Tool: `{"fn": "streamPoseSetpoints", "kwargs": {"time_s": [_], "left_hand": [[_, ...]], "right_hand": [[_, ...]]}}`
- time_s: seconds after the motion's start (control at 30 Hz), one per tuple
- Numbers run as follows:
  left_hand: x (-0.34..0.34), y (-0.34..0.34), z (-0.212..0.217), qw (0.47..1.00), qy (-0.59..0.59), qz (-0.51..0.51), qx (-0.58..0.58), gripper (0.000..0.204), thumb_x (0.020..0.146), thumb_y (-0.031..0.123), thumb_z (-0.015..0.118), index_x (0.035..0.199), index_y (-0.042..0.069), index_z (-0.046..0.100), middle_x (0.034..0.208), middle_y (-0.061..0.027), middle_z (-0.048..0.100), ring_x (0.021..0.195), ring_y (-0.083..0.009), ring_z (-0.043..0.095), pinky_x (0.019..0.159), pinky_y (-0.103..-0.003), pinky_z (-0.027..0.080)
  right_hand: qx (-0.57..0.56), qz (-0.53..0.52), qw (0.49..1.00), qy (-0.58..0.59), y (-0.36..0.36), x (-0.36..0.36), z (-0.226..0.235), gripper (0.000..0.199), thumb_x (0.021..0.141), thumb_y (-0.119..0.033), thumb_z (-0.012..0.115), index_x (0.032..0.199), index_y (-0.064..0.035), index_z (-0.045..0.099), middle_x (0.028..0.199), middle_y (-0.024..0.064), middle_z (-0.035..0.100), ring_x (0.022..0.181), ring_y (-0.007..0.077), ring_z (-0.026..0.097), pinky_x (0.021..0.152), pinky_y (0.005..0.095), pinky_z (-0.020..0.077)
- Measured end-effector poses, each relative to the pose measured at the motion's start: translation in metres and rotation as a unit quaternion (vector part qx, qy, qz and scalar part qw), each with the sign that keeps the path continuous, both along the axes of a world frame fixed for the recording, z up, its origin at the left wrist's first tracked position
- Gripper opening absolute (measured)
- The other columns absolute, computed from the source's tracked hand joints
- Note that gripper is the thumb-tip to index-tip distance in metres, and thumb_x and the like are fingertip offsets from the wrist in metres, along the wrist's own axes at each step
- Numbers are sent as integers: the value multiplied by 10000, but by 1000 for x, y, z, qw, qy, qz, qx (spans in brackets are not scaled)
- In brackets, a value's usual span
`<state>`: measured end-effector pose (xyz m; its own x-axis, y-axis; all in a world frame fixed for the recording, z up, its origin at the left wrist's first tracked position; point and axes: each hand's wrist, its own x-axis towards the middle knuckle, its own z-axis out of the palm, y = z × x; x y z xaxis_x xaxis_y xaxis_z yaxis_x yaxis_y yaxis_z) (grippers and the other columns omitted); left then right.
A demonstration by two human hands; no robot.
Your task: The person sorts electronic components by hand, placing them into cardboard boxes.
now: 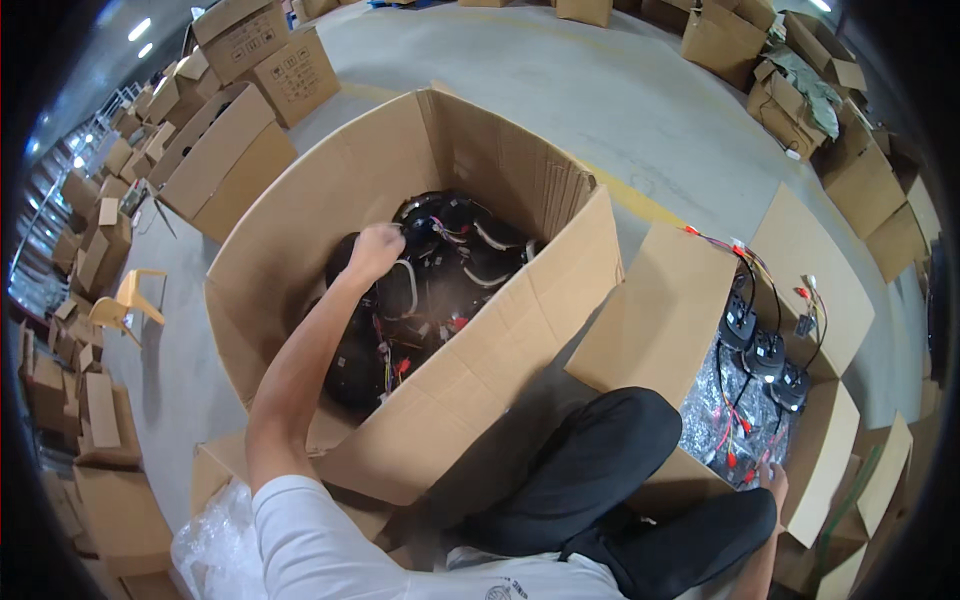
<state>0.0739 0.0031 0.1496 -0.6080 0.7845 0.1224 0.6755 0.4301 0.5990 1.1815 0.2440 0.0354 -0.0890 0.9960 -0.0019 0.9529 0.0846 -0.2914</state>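
My left hand (378, 250) reaches into a large open carton (300, 200), its fingers curled closed over black parts (450, 225). What it grips, if anything, is hidden. Those glossy black parts fill the carton's bottom, with coloured wires, red connectors and pale curved loops among them. At the lower right, my right hand (774, 484) is at the near edge of a smaller open carton (650, 310), its fingers bent together near wires with red connectors (733, 460). Inside lie clear bubble wrap (702, 405) and several round black units (765, 355) with wire leads.
My bent legs (580, 470) lie between the two cartons. More bubble wrap (215, 540) bulges at the lower left. A yellow stool (128, 302) stands on the left floor. Stacked cartons (230, 150) line the left, and others (865, 190) stand along the right.
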Motion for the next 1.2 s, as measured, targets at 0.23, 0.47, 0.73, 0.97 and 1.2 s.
{"fn": "streamPoseSetpoints", "kwargs": {"time_s": [0.23, 0.47, 0.73, 0.97, 1.2], "left_hand": [[-32, -53, -138, 932, 83, -19, -352, 432, 1021, 385, 799, 1218, 3, 838, 1320, -299, 816, 1298, -482, 767, 1124, -553, 622], [-33, -69, -252, 915, -128, 243, -296, 774, 1030, 580, 849, 1350, -121, 778, 1234, -295, 841, 1079, -438, 850, 886, -556, 679], [-58, -113, -261, 854, -382, 340, -94, 230, 1009, 163, 776, 1106, -44, 805, 1058, -200, 836, 905, -376, 843, 741, -572, 661], [-59, -125, -48, 853, -445, 260, -82, 262, 1162, 232, 709, 1076, -15, 727, 727, -82, 616, 549, -208, 572, 521, -436, 553], [24, -136, 198, 943, -304, 121, 61, 296, 1196, 277, 670, 1095, 12, 758, 698, 38, 569, 542, -114, 527, 552, -317, 521]], "right_hand": [[-93, -43, 995, -11, -23, -53, 7, 458, 1047, -397, 793, 1224, 18, 872, 1064, 262, 870, 1033, 365, 869, 945, 473, 648], [-98, -74, 991, -50, -21, -54, 6, 445, 1032, -414, 809, 1193, -6, 887, 1013, 248, 866, 977, 354, 867, 906, 471, 646], [-60, -59, 996, -13, -6, -64, 2, 413, 1033, -388, 807, 1155, 0, 880, 1021, 256, 860, 979, 348, 870, 900, 471, 647], [-30, -65, 996, 52, -11, -36, 14, 351, 1079, -295, 776, 1188, 28, 856, 1024, 263, 859, 957, 350, 864, 875, 463, 637], [-61, -58, 995, 60, -16, -17, 24, 370, 1073, -281, 777, 1202, 60, 837, 993, 260, 851, 945, 290, 848, 873, 461, 622]]}}
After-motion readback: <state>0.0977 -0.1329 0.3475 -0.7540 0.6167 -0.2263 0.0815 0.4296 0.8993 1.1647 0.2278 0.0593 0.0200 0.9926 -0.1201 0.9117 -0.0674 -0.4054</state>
